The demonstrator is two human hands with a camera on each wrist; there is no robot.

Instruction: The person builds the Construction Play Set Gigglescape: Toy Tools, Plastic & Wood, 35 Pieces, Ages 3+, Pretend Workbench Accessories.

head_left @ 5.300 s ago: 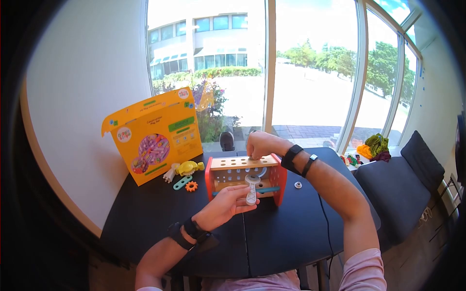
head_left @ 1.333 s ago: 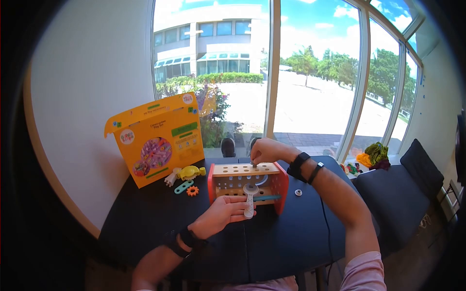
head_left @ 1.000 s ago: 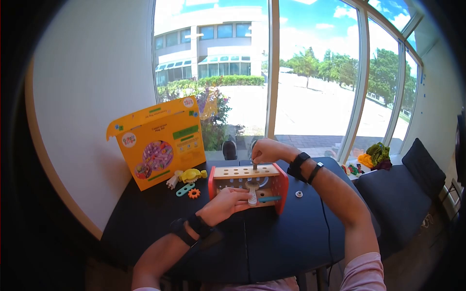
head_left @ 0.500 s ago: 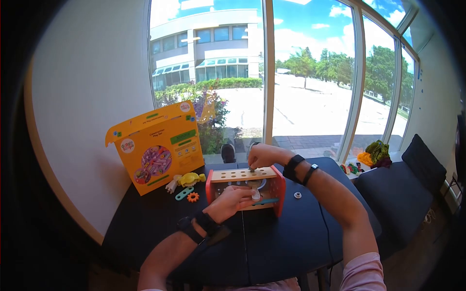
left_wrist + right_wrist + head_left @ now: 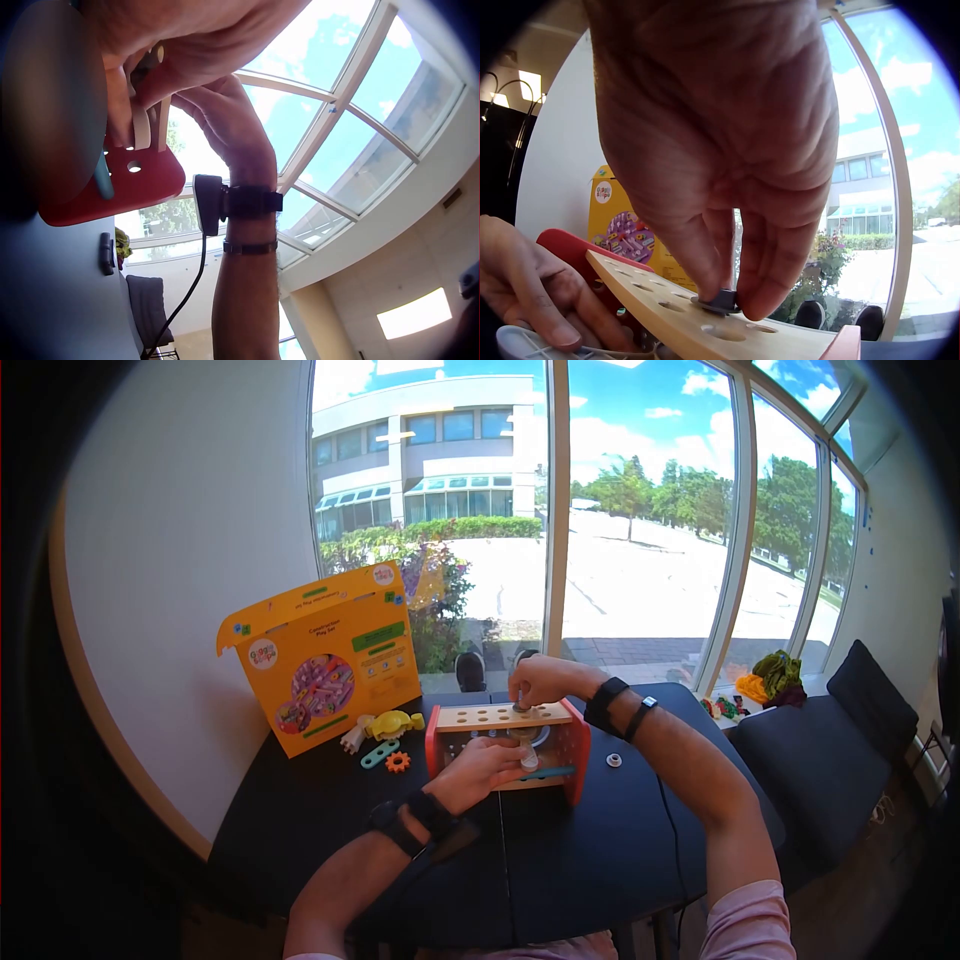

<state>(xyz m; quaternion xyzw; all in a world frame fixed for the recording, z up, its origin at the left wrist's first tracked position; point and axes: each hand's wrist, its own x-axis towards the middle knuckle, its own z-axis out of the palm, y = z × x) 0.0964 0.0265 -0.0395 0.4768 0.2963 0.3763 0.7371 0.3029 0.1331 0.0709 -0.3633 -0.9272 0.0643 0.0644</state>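
Note:
A toy workbench has a wooden top board (image 5: 470, 718) full of holes between red side panels (image 5: 576, 765). Above that board, my right hand (image 5: 545, 680) pinches the head of a grey toy bolt (image 5: 724, 298) between thumb and fingers; its flange is right at a hole. My left hand (image 5: 478, 768) grips a light grey toy wrench (image 5: 529, 762) at the bench's open front. The wrench's round head lies under the board, partly hidden, below the bolt. In the right wrist view, the wrench's ribbed handle (image 5: 525, 343) shows beside the left fingers. A teal bar (image 5: 552, 772) crosses the bench's front.
A small white round piece (image 5: 614, 760) lies right of the bench on the black table (image 5: 610, 860). To the left are an orange gear (image 5: 398, 762), a teal strip with holes (image 5: 380, 754) and yellow pieces (image 5: 390, 725). Behind them stands a yellow box (image 5: 330, 660).
My left hand has raised the wrench and tipped its head in under the top board. The right hand has lowered the bolt closer to the board.

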